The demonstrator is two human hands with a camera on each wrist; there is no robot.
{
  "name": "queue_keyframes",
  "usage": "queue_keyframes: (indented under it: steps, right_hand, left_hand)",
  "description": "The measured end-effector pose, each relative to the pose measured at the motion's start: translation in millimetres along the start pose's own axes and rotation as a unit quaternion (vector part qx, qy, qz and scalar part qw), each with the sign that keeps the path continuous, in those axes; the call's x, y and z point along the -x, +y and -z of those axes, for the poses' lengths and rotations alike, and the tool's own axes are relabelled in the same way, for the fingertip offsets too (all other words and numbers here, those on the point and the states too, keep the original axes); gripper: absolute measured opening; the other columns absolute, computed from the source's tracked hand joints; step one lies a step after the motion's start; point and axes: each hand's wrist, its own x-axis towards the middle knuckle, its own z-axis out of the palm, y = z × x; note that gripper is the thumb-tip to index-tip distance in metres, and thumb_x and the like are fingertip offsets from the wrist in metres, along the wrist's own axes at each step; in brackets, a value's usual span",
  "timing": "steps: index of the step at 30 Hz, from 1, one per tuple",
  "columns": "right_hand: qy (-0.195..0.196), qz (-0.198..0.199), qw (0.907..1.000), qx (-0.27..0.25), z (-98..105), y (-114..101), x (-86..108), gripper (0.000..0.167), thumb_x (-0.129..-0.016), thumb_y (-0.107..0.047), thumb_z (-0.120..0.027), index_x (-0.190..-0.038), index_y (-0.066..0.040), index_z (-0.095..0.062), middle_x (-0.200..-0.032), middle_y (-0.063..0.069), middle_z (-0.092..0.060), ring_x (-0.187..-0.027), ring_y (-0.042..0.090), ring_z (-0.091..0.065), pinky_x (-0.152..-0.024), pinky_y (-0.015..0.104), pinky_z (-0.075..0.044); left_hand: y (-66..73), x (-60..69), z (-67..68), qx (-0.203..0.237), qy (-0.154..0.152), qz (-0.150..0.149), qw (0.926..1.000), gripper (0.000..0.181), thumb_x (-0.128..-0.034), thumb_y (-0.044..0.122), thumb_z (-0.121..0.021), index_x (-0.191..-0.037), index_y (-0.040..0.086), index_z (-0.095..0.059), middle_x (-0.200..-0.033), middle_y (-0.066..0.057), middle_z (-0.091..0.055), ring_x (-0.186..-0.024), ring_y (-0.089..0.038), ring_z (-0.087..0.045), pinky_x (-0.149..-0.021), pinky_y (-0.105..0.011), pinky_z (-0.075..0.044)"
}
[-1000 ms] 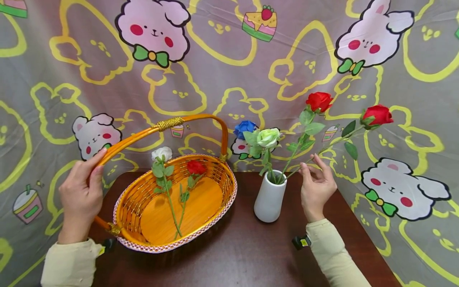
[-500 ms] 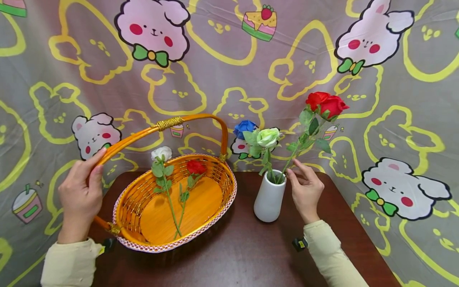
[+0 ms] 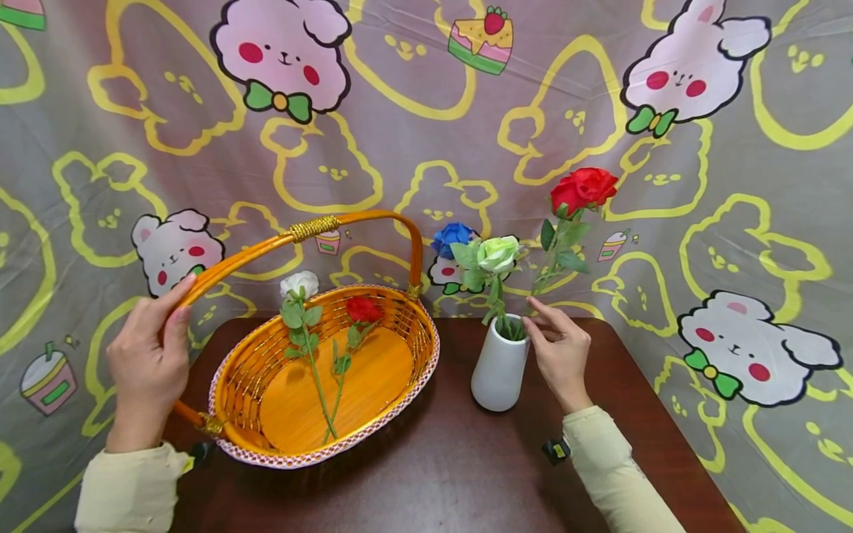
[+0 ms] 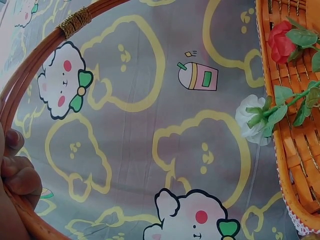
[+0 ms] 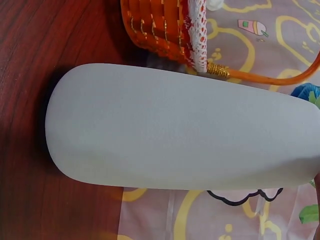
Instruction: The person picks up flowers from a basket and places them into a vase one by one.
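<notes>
My left hand (image 3: 149, 359) grips the curved handle (image 3: 266, 250) of an orange woven basket (image 3: 326, 453); the left wrist view shows curled fingers (image 4: 22, 175) round it. A white rose (image 3: 300, 284) and a red rose (image 3: 363, 309) lie inside, stems crossed. My right hand (image 3: 563, 355) is at the mouth of a white vase (image 3: 498, 377), thumb and forefinger pinching a red rose's stem. Two red rose heads (image 3: 583, 191) overlap above it. A pale green rose (image 3: 497, 254) and a blue rose (image 3: 452, 240) also stand in the vase. The right wrist view shows mostly the vase wall (image 5: 175, 130).
Basket and vase stand apart on a dark brown table (image 3: 460, 474). Behind and beside it hangs a grey cloth (image 3: 413, 141) with cartoon animals, close to the table's back edge. The basket handle arches high above the rim.
My right hand has moved left to the vase, bringing the outer red rose upright beside the other red one. My left hand and the basket have stayed put.
</notes>
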Motion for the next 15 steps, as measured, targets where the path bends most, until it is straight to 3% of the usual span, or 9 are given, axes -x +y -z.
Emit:
queue_keyframes:
  steps: [9, 15]
  right_hand:
    - [-0.033, 0.004, 0.9981, 0.051, -0.8, 0.1, -0.9, 0.038, -0.079, 0.021, -0.077, -0.115, 0.007, -0.076, -0.106, 0.024, -0.076, -0.076, 0.021, -0.075, -0.071, 0.009, -0.053]
    - [-0.050, -0.003, 0.9968, 0.062, -0.5, 31.0, 2.7, 0.040, -0.081, 0.014, -0.080, -0.118, -0.001, -0.078, -0.106, 0.018, -0.078, -0.077, 0.028, -0.076, -0.071, 0.007, -0.052]
  left_hand:
    - [-0.3, -0.4, 0.0, 0.009, 0.007, -0.007, 0.9999, 0.040, -0.1082, 0.032, -0.054, -0.134, 0.005, -0.069, -0.075, -0.016, -0.044, -0.076, 0.009, -0.025, -0.070, -0.011, -0.020]
    - [1.6, -0.3, 0.0, 0.007, 0.004, -0.005, 0.9999, 0.036, -0.1080, 0.027, -0.055, -0.134, 0.006, -0.069, -0.075, -0.017, -0.044, -0.076, 0.008, -0.025, -0.070, -0.011, -0.020]
